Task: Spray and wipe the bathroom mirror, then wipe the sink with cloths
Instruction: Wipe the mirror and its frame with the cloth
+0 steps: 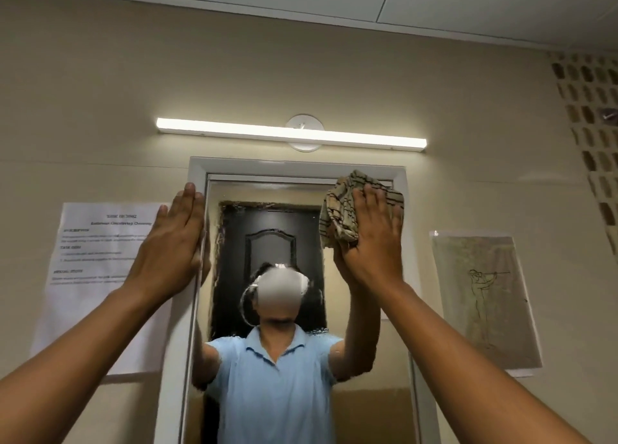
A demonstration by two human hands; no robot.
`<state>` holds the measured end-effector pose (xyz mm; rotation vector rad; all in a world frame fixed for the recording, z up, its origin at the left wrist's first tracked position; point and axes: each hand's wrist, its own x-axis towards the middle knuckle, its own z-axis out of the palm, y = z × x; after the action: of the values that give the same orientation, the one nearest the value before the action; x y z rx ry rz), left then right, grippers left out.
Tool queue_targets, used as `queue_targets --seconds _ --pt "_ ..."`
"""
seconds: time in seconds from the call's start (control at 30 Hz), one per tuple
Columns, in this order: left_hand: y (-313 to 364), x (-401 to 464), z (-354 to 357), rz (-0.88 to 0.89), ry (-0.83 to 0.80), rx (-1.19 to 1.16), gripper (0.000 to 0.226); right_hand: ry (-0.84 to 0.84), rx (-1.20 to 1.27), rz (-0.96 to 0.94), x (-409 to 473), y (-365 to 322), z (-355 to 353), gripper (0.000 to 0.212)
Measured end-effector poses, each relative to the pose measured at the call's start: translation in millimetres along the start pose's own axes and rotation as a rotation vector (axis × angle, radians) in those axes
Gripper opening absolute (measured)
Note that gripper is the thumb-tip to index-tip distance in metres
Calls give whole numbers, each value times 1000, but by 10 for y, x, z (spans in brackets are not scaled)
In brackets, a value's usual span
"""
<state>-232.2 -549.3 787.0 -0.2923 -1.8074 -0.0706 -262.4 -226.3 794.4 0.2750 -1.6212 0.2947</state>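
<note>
A tall mirror in a white frame hangs on the beige wall straight ahead. My right hand presses a crumpled beige cloth with dark stripes flat against the glass near the mirror's top right corner. Its fingers lie straight over the cloth. My left hand rests flat with straight fingers on the frame's left edge, near the top. The glass shows streaks and droplets across its upper and middle part. The sink and any spray bottle are out of view.
A lit tube lamp runs across the wall just above the frame. A printed sheet is taped left of the mirror and a line drawing right of it. A patterned vent wall is at far right.
</note>
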Motion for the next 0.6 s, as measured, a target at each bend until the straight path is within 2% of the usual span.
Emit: queue_targets --seconds 0.1,0.33,0.53,0.6 --pt "23 -23 -28 3 -20 -1 86 -2 27 16 -11 -276 35 82" --pt "26 -79 -27 1 -23 -8 85 -126 -11 -234 74 -1088 376 97" --pt "-44 -138 27 37 -3 -56 68 -152 -14 -313 212 -1546 520 94" --pt "-48 -162 52 39 8 -93 69 -144 -1 -336 196 -1621 558 93"
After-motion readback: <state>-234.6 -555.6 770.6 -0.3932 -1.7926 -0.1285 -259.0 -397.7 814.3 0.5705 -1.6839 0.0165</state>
